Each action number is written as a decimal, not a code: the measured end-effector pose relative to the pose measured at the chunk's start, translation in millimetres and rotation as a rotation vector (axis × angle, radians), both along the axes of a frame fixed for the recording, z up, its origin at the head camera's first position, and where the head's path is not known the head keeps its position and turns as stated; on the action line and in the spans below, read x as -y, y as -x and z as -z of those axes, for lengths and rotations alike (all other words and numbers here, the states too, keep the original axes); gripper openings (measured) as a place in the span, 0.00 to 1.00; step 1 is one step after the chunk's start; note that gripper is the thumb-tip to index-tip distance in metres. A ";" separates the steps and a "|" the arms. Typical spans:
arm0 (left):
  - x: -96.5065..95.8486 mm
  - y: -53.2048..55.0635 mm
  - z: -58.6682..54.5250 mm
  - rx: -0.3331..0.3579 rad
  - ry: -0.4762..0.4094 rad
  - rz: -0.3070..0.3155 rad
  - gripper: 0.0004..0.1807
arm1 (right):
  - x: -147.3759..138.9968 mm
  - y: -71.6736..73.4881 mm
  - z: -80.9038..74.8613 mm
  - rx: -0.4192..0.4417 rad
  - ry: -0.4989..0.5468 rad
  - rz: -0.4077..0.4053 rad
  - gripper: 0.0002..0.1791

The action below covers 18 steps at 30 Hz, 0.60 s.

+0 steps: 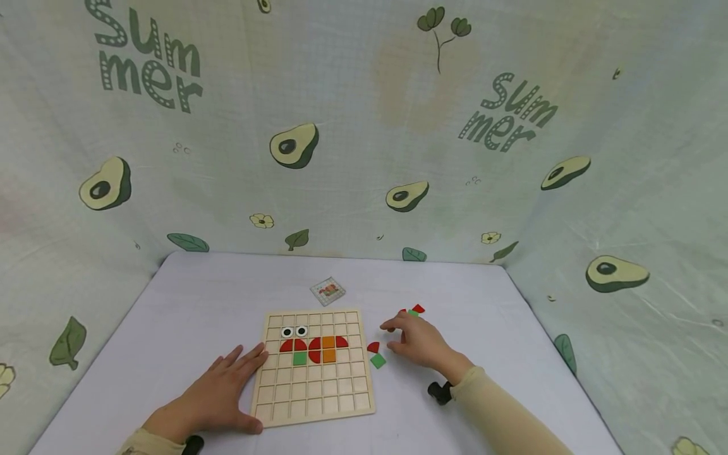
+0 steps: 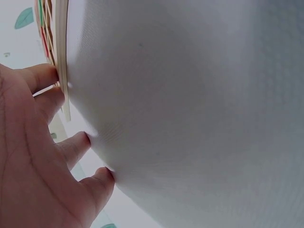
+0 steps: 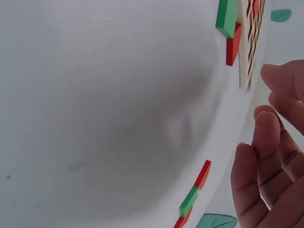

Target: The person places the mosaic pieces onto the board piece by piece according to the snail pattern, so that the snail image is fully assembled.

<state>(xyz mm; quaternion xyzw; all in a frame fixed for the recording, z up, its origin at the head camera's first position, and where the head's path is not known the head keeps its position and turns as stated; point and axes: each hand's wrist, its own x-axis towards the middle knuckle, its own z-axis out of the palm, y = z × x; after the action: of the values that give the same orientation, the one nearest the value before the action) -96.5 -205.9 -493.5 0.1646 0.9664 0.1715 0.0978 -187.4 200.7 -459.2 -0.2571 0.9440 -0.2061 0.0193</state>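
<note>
On white fabric (image 1: 483, 309), a square wooden grid board (image 1: 313, 401) bears red, orange and green tiles (image 1: 328, 349). Left hand (image 1: 218, 387): fingers spread against the board's left edge, gripping nothing. Right hand (image 1: 421, 341): fingers loosely bent, nothing visibly held, near a red quarter-circle piece (image 1: 373, 347) and green square piece (image 1: 378, 361).

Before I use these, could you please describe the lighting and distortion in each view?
Head: soft light, lines on the board legible; left wrist: the table greys toward the right, its outline bowed; right wrist: a broad soft shadow on the table, outline also bowed.
</note>
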 end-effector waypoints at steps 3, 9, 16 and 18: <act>0.2 0.7 1.8 -0.005 0.002 0.001 0.71 | -4.8 -0.3 4.0 -0.001 0.011 0.000 0.18; 0.5 -0.2 1.7 -0.013 -0.004 0.011 0.71 | -2.1 2.9 9.8 0.041 0.000 -0.041 0.18; 0.4 -1.3 1.6 -0.008 0.000 -0.001 0.70 | 13.6 8.2 11.2 0.068 -0.031 -0.088 0.15; 0.1 -1.0 1.0 -0.006 0.000 -0.002 0.70 | 18.1 9.4 11.3 0.071 -0.047 -0.089 0.15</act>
<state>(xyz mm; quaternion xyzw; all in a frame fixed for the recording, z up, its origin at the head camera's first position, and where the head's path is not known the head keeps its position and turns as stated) -95.5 -206.1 -494.5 0.1639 0.9669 0.1711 0.0947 -196.8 182.6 -470.5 -0.2906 0.9349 -0.1920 0.0680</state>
